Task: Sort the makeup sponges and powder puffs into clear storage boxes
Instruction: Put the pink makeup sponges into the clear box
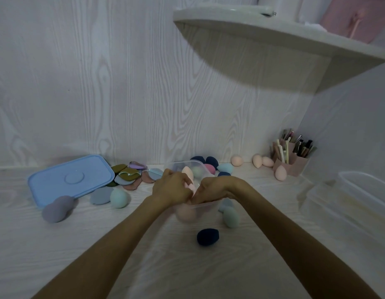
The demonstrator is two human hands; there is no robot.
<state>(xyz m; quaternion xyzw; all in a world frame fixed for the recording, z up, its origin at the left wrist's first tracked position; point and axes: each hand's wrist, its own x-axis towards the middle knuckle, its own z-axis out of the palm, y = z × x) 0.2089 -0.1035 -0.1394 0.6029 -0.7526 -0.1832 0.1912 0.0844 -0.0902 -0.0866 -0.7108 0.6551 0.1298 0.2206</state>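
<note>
Hands meet over a clear storage box point(193, 207) at the centre of the table point(57, 255): the left hand point(171, 187) curls its fingers around a pink sponge point(191, 187) above the box's near rim, while the right hand point(215, 189) has its fingers bent down at that rim; whether they grip it cannot be told. More sponges lie inside. Powder puffs point(128, 174) wait at ten o'clock beside a blue lid point(73, 180); a navy sponge point(208, 237) sits at six o'clock. The light box may well slide or tip if pressed on one edge, scattering the egg-shaped sponges, which roll easily.
</note>
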